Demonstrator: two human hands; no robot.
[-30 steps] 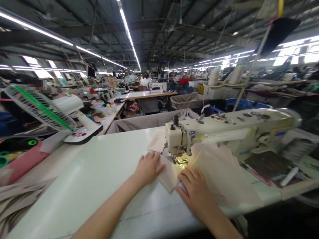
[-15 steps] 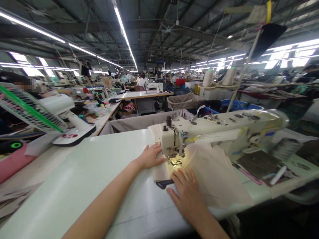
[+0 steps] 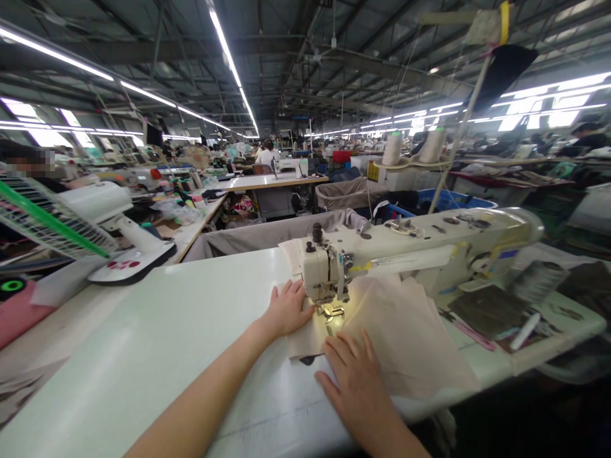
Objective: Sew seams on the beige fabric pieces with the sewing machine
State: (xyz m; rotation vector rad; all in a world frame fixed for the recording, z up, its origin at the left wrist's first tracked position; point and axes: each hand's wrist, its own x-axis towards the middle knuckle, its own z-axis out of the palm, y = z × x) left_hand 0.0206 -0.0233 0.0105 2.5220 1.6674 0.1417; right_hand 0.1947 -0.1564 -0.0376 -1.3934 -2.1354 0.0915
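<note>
A cream sewing machine [image 3: 420, 248] stands on a white table [image 3: 157, 343]. Pale beige fabric [image 3: 405, 331] lies under its needle and spreads to the right. My left hand [image 3: 285, 310] lies flat on the fabric just left of the presser foot [image 3: 333, 312], fingers stretched out. My right hand [image 3: 356, 375] rests flat on the fabric in front of the needle, fingers spread. A small dark object [image 3: 308, 360] peeks out from under the fabric's front edge, between my hands.
A white and green desk fan [image 3: 90, 222] stands at the table's left. Two thread cones [image 3: 413, 147] sit on a stand behind the machine. A grey cloth bin [image 3: 267, 234] hangs behind the table. Dark items lie on the right end [image 3: 491, 308]. Other workstations and people fill the hall.
The fabric has fed away from me under the needle, and both hands have moved forward with it. The dark object, plainly exposed half a second ago, is now mostly hidden under the fabric.
</note>
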